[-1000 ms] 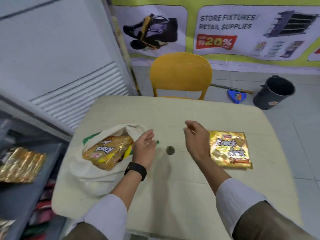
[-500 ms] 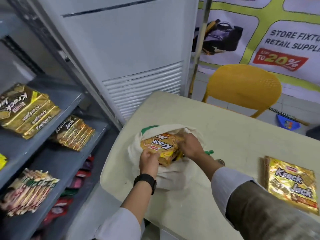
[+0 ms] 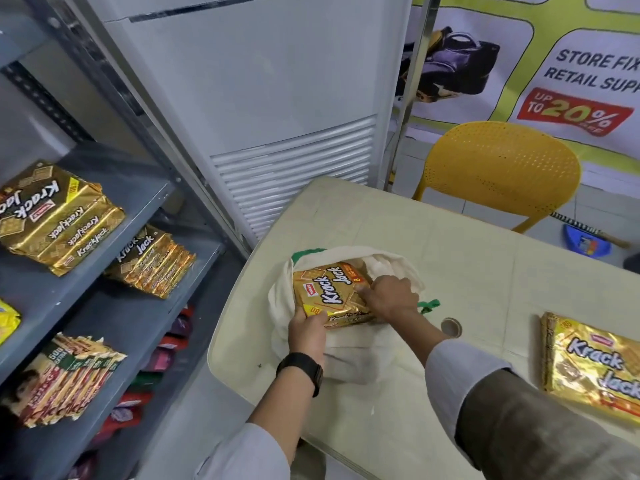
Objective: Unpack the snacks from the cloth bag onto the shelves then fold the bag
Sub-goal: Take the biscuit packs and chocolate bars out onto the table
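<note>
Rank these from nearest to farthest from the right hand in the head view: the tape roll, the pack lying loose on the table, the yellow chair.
1. Tape roll: on the table just right of the right hand.
2. Loose pack: at the table's right edge, beyond the roll.
3. Yellow chair: behind the table's far side, farthest.

a pale cream table [image 3: 467, 271] with rounded corners fills the lower right. behind its far edge stands a yellow plastic chair [image 3: 502, 168] with a perforated back. left of the table rises a tall white cabinet [image 3: 263, 98] with a slatted vent low on its front, perhaps an air conditioner. further left of the table is a grey metal rack [image 3: 104, 306] on slotted uprights. behind the chair a banner [image 3: 571, 71] on the wall shows printed text and a red discount tag. right of the chair, a blue dustpan [image 3: 585, 245] lies on the light tiled floor [image 3: 602, 202].
</note>
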